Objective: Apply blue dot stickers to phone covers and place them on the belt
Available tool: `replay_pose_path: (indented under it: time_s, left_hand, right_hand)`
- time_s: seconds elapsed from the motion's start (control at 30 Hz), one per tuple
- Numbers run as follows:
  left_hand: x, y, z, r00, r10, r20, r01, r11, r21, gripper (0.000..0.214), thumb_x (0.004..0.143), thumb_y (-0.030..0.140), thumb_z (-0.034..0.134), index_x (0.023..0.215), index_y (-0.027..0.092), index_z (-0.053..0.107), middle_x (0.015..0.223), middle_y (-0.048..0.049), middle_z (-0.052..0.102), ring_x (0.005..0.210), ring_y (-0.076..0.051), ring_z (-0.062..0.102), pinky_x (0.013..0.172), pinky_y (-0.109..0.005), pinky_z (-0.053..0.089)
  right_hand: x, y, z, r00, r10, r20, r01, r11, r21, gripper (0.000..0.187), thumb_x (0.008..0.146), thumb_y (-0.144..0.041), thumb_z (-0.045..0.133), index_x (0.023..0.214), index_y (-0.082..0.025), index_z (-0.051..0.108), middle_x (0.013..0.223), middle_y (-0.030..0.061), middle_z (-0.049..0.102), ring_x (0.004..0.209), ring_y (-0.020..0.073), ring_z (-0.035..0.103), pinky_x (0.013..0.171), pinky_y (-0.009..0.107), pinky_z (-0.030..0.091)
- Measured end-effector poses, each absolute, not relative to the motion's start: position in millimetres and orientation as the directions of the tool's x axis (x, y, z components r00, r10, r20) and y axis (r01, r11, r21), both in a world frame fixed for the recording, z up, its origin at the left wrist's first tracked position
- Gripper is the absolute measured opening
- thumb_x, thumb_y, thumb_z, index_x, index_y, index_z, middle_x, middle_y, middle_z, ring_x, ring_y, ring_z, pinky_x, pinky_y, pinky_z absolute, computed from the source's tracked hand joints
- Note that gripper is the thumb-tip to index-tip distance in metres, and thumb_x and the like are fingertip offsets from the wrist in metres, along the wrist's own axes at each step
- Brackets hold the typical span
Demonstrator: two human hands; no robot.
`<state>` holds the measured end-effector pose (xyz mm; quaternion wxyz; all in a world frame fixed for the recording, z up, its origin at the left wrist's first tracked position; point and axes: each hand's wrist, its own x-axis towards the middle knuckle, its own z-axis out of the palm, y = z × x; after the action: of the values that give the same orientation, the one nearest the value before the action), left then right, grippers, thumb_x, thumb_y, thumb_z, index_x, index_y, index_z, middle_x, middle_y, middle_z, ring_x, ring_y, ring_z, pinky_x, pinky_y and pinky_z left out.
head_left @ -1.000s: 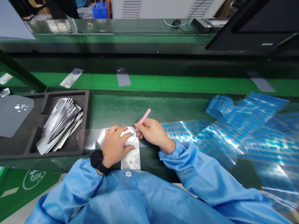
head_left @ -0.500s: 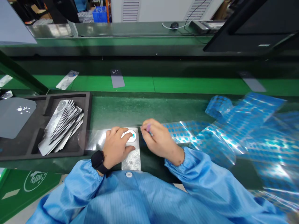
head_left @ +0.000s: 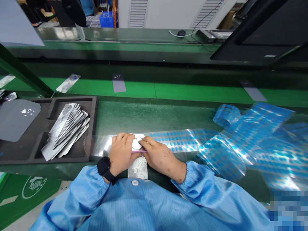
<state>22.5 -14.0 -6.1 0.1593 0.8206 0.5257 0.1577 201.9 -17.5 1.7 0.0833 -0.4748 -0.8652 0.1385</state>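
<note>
A silver, marbled phone back panel point(head_left: 137, 168) lies upright on the bench before me, a round white camera area near its top. My left hand point(head_left: 121, 153), with a black watch on the wrist, is closed over its left side, fingers bent and thumb turned inward. From the right, my right hand point(head_left: 163, 157) reaches over the same panel, fingertips pinched at the white area. A thin pink-purple tool point(head_left: 139, 151) runs across the panel between both hands; its exact kind is unclear. Under and beside the panel stretches a clear strip with blue dots point(head_left: 179, 139).
At left, a dark foam tray point(head_left: 92, 128) holds a fanned stack of silver panels point(head_left: 67, 128) and grey panels point(head_left: 18, 118). Crumpled blue-dotted film point(head_left: 223, 157) covers the right side. Beyond, a green belt point(head_left: 144, 86) carries scattered panels. A dark monitor point(head_left: 271, 32) overhangs the upper right.
My right hand has moved left, from beside the panel onto its top part, bringing the pink-purple tool with it. My left hand stays on the panel, its fingers drawn closer together.
</note>
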Motion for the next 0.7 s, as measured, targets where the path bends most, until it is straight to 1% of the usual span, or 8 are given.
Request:
replay_pose_path:
  time_s: [0.17,0.23,0.3,0.37,0.47,0.53,0.6,0.7]
  left_hand:
    - [23,-15,-11,0.369,0.919,0.140,0.803,-0.391,0.449,0.054,0.073,0.040,0.077,0.113,0.018,0.048,0.106,-0.0095,0.063,0.102,-0.028,0.051,0.081,-0.043,0.041]
    - [24,-16,-15,0.347,0.918,0.192,0.802,-0.397,0.447,0.056,0.071,0.038,0.078,0.113,0.018,0.046,0.105,-0.0092,0.062,0.100,-0.028,0.051,0.079,-0.043,0.041]
    - [26,-18,-19,0.311,0.911,0.271,0.809,-0.403,0.428,0.059,0.071,0.036,0.079,0.115,0.018,0.044,0.107,-0.0103,0.061,0.098,-0.029,0.051,0.078,-0.043,0.042]
    - [29,-21,-23,0.255,0.901,0.351,0.826,-0.392,0.404,0.059,0.072,0.036,0.077,0.116,0.018,0.042,0.108,-0.0114,0.059,0.097,-0.029,0.051,0.076,-0.043,0.042]
    - [29,-22,-21,0.147,0.874,0.464,0.847,-0.353,0.397,0.048,0.079,0.034,0.069,0.115,0.019,0.041,0.109,-0.0121,0.055,0.097,-0.029,0.051,0.078,-0.044,0.043]
    - [25,-15,-8,0.088,0.845,0.527,0.856,-0.335,0.393,0.036,0.084,0.028,0.061,0.114,0.018,0.042,0.109,-0.0126,0.054,0.100,-0.029,0.050,0.081,-0.045,0.044]
    - [16,3,15,0.069,0.825,0.562,0.876,-0.320,0.361,0.027,0.087,0.023,0.054,0.112,0.017,0.044,0.107,-0.0129,0.055,0.101,-0.029,0.050,0.085,-0.046,0.045]
    - [2,55,58,0.101,0.863,0.496,0.925,-0.265,0.273,0.024,0.087,0.021,0.050,0.111,0.017,0.049,0.107,-0.0134,0.058,0.104,-0.029,0.052,0.090,-0.044,0.045]
  right_hand:
    - [201,-2,11,-0.507,0.855,-0.107,0.796,0.418,-0.437,0.023,0.083,-0.014,0.055,0.105,-0.015,0.061,0.104,0.0105,0.060,0.086,0.0206,0.063,0.078,0.033,0.051]
    - [199,9,17,-0.450,0.881,-0.146,0.815,0.339,-0.470,0.028,0.081,-0.020,0.061,0.109,-0.015,0.059,0.110,0.0118,0.057,0.091,0.0217,0.062,0.083,0.034,0.050]
    - [197,21,23,-0.408,0.896,-0.174,0.831,0.286,-0.477,0.028,0.079,-0.023,0.064,0.105,-0.015,0.059,0.113,0.0127,0.055,0.094,0.0220,0.062,0.086,0.034,0.047]
    - [194,34,28,-0.397,0.889,-0.227,0.836,0.249,-0.488,0.020,0.075,-0.020,0.066,0.093,-0.016,0.059,0.105,0.0102,0.058,0.087,0.0203,0.061,0.080,0.032,0.047]
    - [191,65,35,-0.373,0.872,-0.316,0.802,0.132,-0.582,0.015,0.074,-0.020,0.066,0.086,-0.018,0.057,0.079,0.0017,0.059,0.071,0.0165,0.057,0.062,0.027,0.042]
    - [192,100,41,-0.303,0.911,-0.279,0.746,0.044,-0.665,0.011,0.077,-0.021,0.062,0.086,-0.018,0.057,0.071,-0.0013,0.058,0.065,0.0148,0.054,0.057,0.025,0.039]
    - [195,145,50,-0.166,0.973,-0.163,0.699,0.000,-0.715,0.007,0.080,-0.021,0.059,0.086,-0.017,0.057,0.073,-0.0004,0.059,0.065,0.0148,0.054,0.057,0.025,0.039]
    - [200,208,67,-0.018,0.999,0.036,0.711,0.038,-0.702,0.017,0.076,-0.018,0.064,0.093,-0.015,0.061,0.086,0.0050,0.064,0.079,0.0182,0.060,0.071,0.028,0.045]
